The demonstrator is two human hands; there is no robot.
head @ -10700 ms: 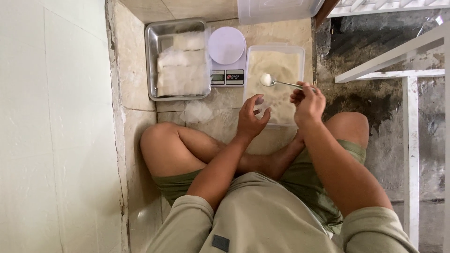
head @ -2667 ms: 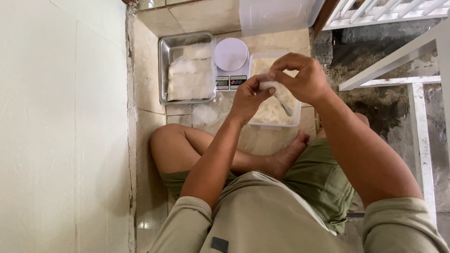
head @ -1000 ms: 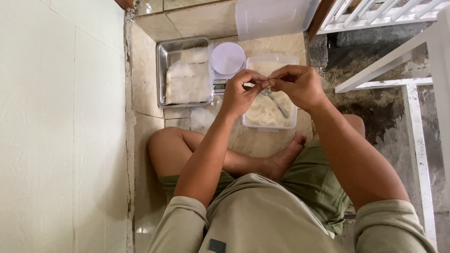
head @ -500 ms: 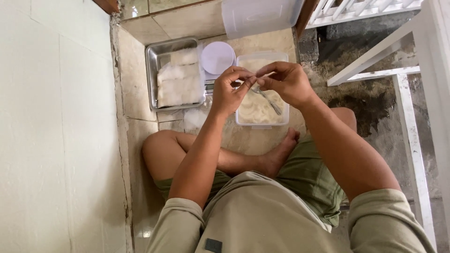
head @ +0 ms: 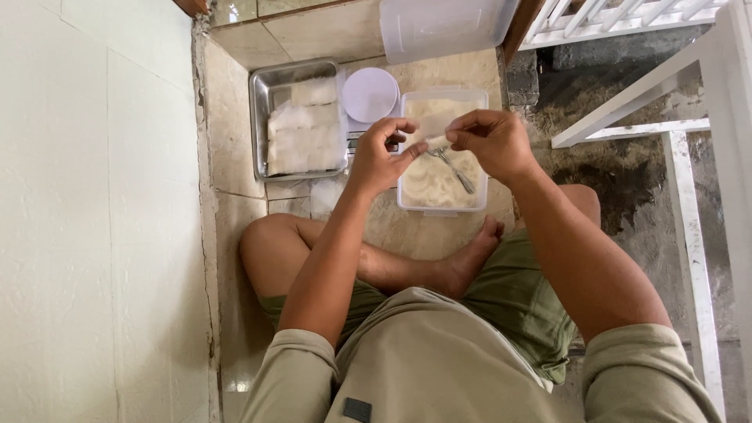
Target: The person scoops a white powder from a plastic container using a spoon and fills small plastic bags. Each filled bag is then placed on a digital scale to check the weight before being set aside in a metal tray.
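Hands (head: 384,157) (head: 489,141) raised since before, pinched item (head: 433,139) indistinct, spoon (head: 453,166) half-hidden

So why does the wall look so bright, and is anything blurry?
Head view: daylight washes out the pale wall, while the ground under the white railing sits darker. The left hand and right hand look fairly sharp; the small white piece pinched between them is too small to make out.

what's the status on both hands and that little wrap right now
Left hand and right hand pinch small pale translucent wrap between them. Metal spoon rests in clear plastic tub of pale filling. Nothing in the way.
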